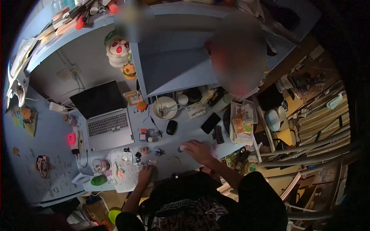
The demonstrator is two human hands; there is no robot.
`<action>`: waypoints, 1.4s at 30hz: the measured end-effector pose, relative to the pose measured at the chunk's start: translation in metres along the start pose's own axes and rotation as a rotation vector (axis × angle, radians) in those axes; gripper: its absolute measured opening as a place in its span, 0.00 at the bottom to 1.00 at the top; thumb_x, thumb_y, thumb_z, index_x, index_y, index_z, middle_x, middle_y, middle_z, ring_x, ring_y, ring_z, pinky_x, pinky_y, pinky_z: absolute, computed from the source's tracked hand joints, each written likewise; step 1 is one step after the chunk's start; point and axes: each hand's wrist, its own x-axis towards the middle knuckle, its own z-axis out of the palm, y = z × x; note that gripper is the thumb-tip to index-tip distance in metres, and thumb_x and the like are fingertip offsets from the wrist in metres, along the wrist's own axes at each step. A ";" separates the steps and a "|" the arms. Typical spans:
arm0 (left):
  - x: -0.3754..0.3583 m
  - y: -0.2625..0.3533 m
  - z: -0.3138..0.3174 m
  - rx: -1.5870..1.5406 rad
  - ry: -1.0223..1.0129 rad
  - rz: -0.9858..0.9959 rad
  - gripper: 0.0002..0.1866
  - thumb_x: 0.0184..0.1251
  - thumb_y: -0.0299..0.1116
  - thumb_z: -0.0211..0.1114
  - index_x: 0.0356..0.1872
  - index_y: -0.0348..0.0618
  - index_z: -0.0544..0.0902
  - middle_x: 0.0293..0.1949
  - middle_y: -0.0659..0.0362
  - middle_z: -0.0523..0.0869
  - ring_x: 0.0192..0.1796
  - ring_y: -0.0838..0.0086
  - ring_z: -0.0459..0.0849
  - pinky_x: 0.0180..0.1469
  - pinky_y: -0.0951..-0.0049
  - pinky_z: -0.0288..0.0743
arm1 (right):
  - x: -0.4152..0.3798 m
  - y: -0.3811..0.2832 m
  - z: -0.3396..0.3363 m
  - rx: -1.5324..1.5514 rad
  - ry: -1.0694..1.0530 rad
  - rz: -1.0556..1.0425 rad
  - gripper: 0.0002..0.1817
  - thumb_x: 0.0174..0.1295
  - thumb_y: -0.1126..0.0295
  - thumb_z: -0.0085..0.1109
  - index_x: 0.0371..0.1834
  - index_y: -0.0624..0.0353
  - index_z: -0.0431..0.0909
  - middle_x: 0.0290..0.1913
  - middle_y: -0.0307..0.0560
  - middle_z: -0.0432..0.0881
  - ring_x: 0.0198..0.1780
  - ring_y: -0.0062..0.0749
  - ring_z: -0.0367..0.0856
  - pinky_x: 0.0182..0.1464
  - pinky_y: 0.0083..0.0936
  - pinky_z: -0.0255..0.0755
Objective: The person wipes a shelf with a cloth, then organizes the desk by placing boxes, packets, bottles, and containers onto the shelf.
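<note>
Head cam: right hand (198, 149) grips small round whitish obj (182, 148), smooth desk (185, 133).

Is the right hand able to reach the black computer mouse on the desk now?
Probably yes. The right hand rests on the desk just below the black mouse, and nothing tall stands between them.
</note>
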 end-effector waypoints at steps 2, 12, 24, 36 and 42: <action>-0.001 0.004 -0.005 -0.006 -0.002 -0.021 0.19 0.51 0.27 0.57 0.48 0.41 0.72 0.45 0.50 0.76 0.46 0.54 0.76 0.38 0.59 0.78 | 0.016 -0.021 -0.048 0.025 0.115 0.014 0.14 0.61 0.64 0.57 0.49 0.56 0.75 0.43 0.52 0.77 0.44 0.46 0.77 0.44 0.36 0.72; 0.001 0.020 0.002 -0.146 0.149 -0.452 0.28 0.50 0.37 0.66 0.50 0.35 0.66 0.44 0.45 0.73 0.44 0.50 0.76 0.41 0.55 0.75 | 0.149 -0.043 -0.243 0.149 0.485 -0.170 0.13 0.60 0.71 0.59 0.48 0.59 0.76 0.38 0.46 0.82 0.38 0.26 0.81 0.41 0.25 0.75; 0.002 0.015 0.020 -0.380 0.324 -0.429 0.17 0.52 0.27 0.62 0.42 0.34 0.69 0.38 0.45 0.74 0.39 0.48 0.74 0.38 0.54 0.71 | 0.344 0.117 -0.318 -0.309 0.385 -0.190 0.16 0.62 0.64 0.53 0.44 0.67 0.76 0.38 0.57 0.81 0.38 0.41 0.80 0.39 0.33 0.71; 0.004 0.034 0.002 -0.369 0.336 -0.485 0.13 0.57 0.29 0.58 0.41 0.39 0.69 0.38 0.45 0.73 0.39 0.47 0.75 0.37 0.53 0.72 | 0.378 0.184 -0.322 -0.634 0.421 -0.117 0.17 0.62 0.66 0.51 0.46 0.70 0.76 0.42 0.66 0.78 0.41 0.48 0.78 0.45 0.36 0.71; 0.006 0.031 0.011 -0.350 0.309 -0.513 0.12 0.58 0.31 0.58 0.41 0.40 0.70 0.39 0.45 0.74 0.40 0.48 0.76 0.37 0.53 0.73 | 0.351 0.121 -0.313 -0.601 0.427 -0.029 0.19 0.63 0.62 0.48 0.51 0.63 0.75 0.52 0.55 0.77 0.51 0.43 0.78 0.51 0.31 0.69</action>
